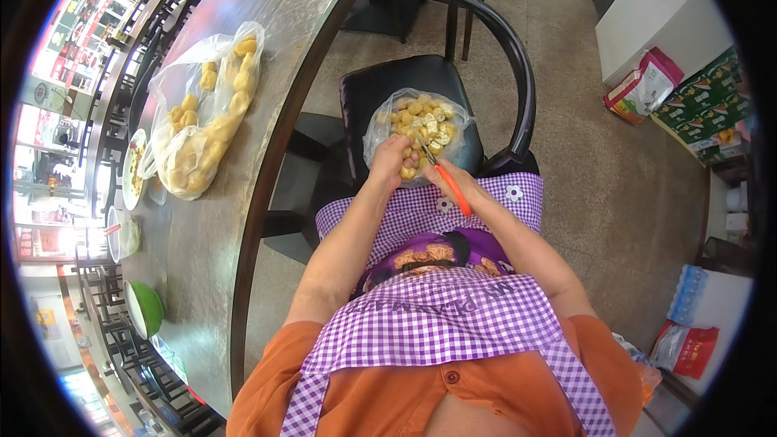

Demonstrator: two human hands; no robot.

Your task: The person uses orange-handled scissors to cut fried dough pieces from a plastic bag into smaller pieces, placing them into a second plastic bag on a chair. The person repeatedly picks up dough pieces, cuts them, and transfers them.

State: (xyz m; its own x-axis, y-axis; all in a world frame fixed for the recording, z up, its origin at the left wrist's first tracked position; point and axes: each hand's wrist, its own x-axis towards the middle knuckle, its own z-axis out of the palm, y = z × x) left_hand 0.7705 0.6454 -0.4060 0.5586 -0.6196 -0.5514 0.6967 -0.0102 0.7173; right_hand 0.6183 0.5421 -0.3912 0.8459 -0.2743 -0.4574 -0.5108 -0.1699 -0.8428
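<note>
My left hand [393, 156] has its fingers closed around yellow food that looks like fried tofu puffs. In my right hand [456, 181] is a pair of scissors [451, 185] with orange handles, the blades reaching to the fingers of my left hand. Both hands are over the near side of an open clear plastic bag [377, 127]. Cut yellow pieces [428, 118] fill this bag, several with pale, spongy insides turned up. Under the bag is the black seat of a chair [388, 76]. How far the blades are parted is too small to tell.
On the wooden table [200, 243] at left lie a plastic bag of whole yellow puffs [203, 145], a plate of food [135, 164] and a green bowl [145, 309]. The chair's curved armrest [523, 85] rises right of the bag. Packages [644, 85] stand along the right.
</note>
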